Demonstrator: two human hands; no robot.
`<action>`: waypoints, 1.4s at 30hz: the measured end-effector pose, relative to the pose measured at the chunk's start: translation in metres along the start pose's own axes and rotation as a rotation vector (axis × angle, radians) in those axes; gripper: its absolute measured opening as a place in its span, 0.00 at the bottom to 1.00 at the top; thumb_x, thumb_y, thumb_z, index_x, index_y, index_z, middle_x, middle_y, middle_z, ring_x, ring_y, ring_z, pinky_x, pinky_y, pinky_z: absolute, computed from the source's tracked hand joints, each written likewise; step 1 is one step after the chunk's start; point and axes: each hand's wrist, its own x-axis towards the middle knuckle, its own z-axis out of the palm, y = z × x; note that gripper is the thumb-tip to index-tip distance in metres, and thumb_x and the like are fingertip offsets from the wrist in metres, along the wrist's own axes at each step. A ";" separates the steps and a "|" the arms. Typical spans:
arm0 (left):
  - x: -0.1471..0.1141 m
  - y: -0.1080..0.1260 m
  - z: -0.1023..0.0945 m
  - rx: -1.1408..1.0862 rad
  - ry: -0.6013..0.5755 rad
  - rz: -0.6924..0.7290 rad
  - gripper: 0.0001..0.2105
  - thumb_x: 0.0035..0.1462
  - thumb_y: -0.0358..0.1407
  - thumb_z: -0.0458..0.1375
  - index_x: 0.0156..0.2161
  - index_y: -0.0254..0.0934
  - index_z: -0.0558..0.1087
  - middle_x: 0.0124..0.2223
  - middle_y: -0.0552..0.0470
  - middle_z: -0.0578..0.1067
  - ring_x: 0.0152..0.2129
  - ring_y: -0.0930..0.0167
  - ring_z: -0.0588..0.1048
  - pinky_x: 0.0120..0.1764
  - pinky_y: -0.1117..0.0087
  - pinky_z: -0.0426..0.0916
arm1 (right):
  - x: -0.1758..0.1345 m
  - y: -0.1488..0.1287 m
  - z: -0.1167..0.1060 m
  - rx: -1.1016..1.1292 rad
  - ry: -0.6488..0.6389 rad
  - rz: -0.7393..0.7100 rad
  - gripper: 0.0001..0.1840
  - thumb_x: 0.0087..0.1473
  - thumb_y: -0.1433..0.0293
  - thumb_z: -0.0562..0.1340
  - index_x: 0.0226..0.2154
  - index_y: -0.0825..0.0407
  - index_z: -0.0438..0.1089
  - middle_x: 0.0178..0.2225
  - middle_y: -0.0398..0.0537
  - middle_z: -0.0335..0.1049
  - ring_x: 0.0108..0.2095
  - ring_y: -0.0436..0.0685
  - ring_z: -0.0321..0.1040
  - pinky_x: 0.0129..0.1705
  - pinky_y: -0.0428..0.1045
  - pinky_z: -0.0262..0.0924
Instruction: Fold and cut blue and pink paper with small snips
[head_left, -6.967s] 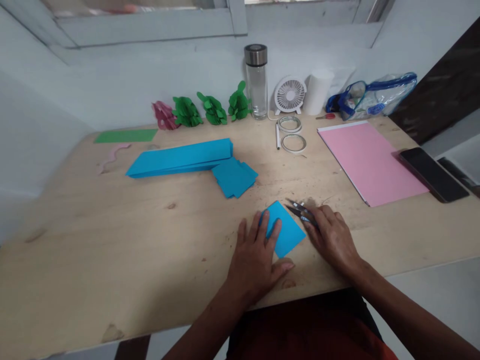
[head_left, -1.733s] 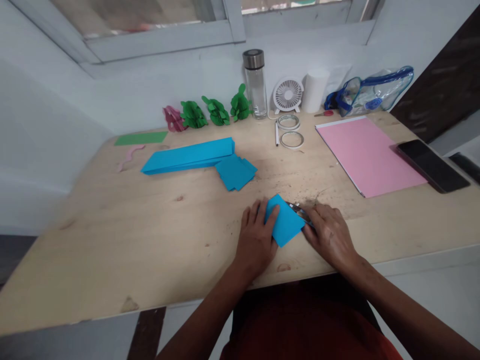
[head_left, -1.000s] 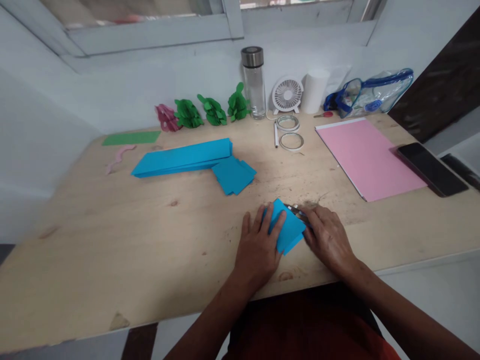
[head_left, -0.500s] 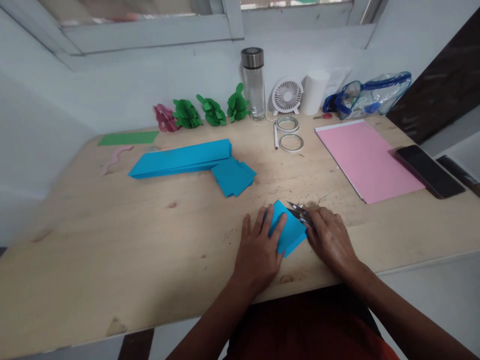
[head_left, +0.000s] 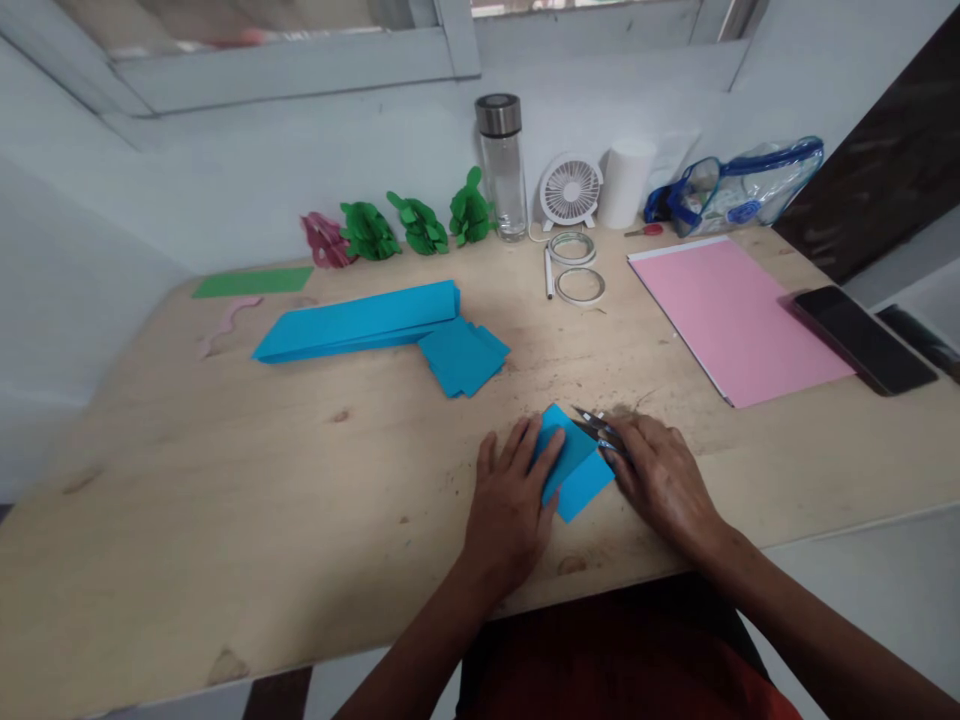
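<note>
Two blue paper pieces lie on the wooden table in front of me, one partly over the other. My left hand (head_left: pixel 514 495) rests on the upper blue paper (head_left: pixel 566 450), fingers spread across it, thumb along its near edge. The lower blue paper (head_left: pixel 585 488) sticks out on the right. My right hand (head_left: pixel 660 475) is closed around dark scissors (head_left: pixel 596 425), whose pointed blades lie apart at the upper paper's right edge. Its fingers hide the handles. A small stack of blue paper squares (head_left: pixel 465 358) sits farther up, beside folded blue paper strips (head_left: pixel 360 320).
Pink paper (head_left: pixel 742 320) and a phone (head_left: pixel 862 340) lie at right. Along the wall stand green paper shapes (head_left: pixel 420 222), a glass bottle (head_left: pixel 504 170), a small fan (head_left: pixel 571 190) and a clear pouch (head_left: pixel 750 185). Tape rolls (head_left: pixel 580 286) and a pen (head_left: pixel 549 272) lie before the fan.
My left hand has drawn the upper blue paper slightly left, so more of the lower piece shows. The scissors stay in my right hand, almost still.
</note>
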 end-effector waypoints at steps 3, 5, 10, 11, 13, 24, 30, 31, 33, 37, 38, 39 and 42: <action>0.004 -0.002 -0.004 -0.167 0.060 -0.066 0.19 0.65 0.35 0.42 0.59 0.42 0.61 0.61 0.48 0.63 0.59 0.66 0.59 0.60 0.52 0.47 | -0.003 0.002 -0.004 0.044 0.015 0.025 0.17 0.61 0.67 0.52 0.50 0.56 0.65 0.42 0.58 0.70 0.41 0.63 0.66 0.39 0.56 0.60; 0.007 -0.003 -0.007 -0.270 0.099 -0.118 0.18 0.65 0.36 0.41 0.57 0.41 0.63 0.58 0.48 0.68 0.57 0.67 0.63 0.59 0.54 0.50 | -0.005 0.002 -0.008 0.082 0.005 0.053 0.17 0.61 0.67 0.52 0.50 0.56 0.66 0.41 0.57 0.70 0.40 0.63 0.66 0.39 0.56 0.60; 0.011 0.001 -0.014 -0.355 0.166 -0.208 0.18 0.65 0.39 0.41 0.54 0.41 0.66 0.53 0.49 0.72 0.52 0.66 0.67 0.56 0.56 0.58 | -0.010 0.001 -0.016 0.162 -0.001 0.073 0.17 0.61 0.65 0.52 0.48 0.55 0.67 0.39 0.56 0.70 0.39 0.61 0.66 0.39 0.55 0.61; 0.012 0.001 -0.014 -0.348 0.170 -0.214 0.18 0.65 0.39 0.41 0.54 0.41 0.66 0.52 0.49 0.72 0.52 0.66 0.67 0.55 0.56 0.58 | -0.010 0.001 -0.016 0.160 0.006 0.066 0.17 0.61 0.65 0.52 0.48 0.55 0.67 0.40 0.56 0.70 0.39 0.61 0.66 0.39 0.56 0.61; 0.012 0.002 -0.012 -0.325 0.175 -0.221 0.18 0.65 0.38 0.40 0.54 0.40 0.66 0.52 0.48 0.73 0.51 0.66 0.68 0.55 0.57 0.60 | -0.011 -0.001 -0.015 0.147 0.009 0.048 0.18 0.61 0.66 0.52 0.50 0.55 0.66 0.41 0.57 0.70 0.40 0.62 0.66 0.39 0.56 0.61; 0.006 0.000 -0.003 -0.176 0.116 -0.098 0.18 0.65 0.34 0.41 0.57 0.42 0.64 0.58 0.49 0.68 0.57 0.67 0.63 0.59 0.54 0.53 | 0.000 -0.006 -0.004 0.000 -0.031 -0.001 0.18 0.61 0.66 0.52 0.51 0.56 0.66 0.42 0.59 0.70 0.41 0.63 0.65 0.40 0.55 0.56; 0.001 -0.001 0.000 -0.008 0.026 0.018 0.21 0.63 0.33 0.44 0.61 0.42 0.59 0.63 0.46 0.61 0.60 0.64 0.57 0.60 0.51 0.49 | 0.007 -0.010 0.001 -0.018 -0.035 -0.013 0.19 0.60 0.68 0.53 0.51 0.57 0.65 0.40 0.59 0.69 0.41 0.63 0.63 0.40 0.55 0.55; 0.001 0.000 0.000 0.022 0.012 0.031 0.22 0.62 0.32 0.45 0.61 0.41 0.59 0.63 0.45 0.60 0.61 0.63 0.56 0.59 0.50 0.49 | 0.007 -0.011 0.002 -0.015 -0.037 -0.013 0.19 0.58 0.70 0.53 0.51 0.58 0.65 0.40 0.59 0.69 0.41 0.63 0.63 0.40 0.55 0.55; 0.000 0.001 0.002 0.082 -0.007 0.048 0.26 0.58 0.30 0.47 0.62 0.40 0.57 0.64 0.44 0.58 0.62 0.60 0.55 0.59 0.49 0.48 | 0.008 -0.011 0.003 -0.010 -0.041 -0.014 0.21 0.55 0.73 0.54 0.52 0.58 0.64 0.41 0.59 0.69 0.40 0.63 0.63 0.40 0.55 0.55; 0.000 0.003 0.004 0.149 -0.029 0.062 0.31 0.53 0.27 0.47 0.64 0.33 0.52 0.64 0.42 0.57 0.62 0.59 0.53 0.60 0.49 0.48 | 0.010 -0.010 0.003 -0.015 -0.056 -0.016 0.25 0.51 0.77 0.55 0.53 0.59 0.64 0.41 0.60 0.69 0.41 0.64 0.63 0.40 0.55 0.54; 0.000 0.003 0.004 0.151 -0.033 0.062 0.32 0.52 0.27 0.47 0.64 0.32 0.51 0.64 0.41 0.57 0.62 0.59 0.53 0.60 0.49 0.47 | 0.011 -0.010 0.003 -0.018 -0.062 -0.018 0.25 0.50 0.77 0.55 0.53 0.59 0.63 0.41 0.60 0.69 0.41 0.64 0.63 0.40 0.55 0.54; 0.000 0.002 0.005 0.150 -0.034 0.063 0.32 0.52 0.27 0.47 0.64 0.31 0.51 0.64 0.41 0.57 0.62 0.59 0.53 0.60 0.49 0.47 | 0.011 -0.010 0.003 -0.021 -0.067 -0.020 0.26 0.50 0.77 0.55 0.53 0.58 0.63 0.41 0.60 0.69 0.41 0.65 0.63 0.40 0.56 0.54; 0.000 0.002 0.005 0.146 -0.027 0.070 0.33 0.51 0.27 0.47 0.64 0.31 0.51 0.65 0.41 0.57 0.62 0.58 0.52 0.60 0.48 0.47 | 0.012 -0.011 0.004 -0.030 -0.060 -0.020 0.25 0.50 0.77 0.54 0.53 0.58 0.63 0.41 0.59 0.68 0.40 0.64 0.62 0.40 0.56 0.55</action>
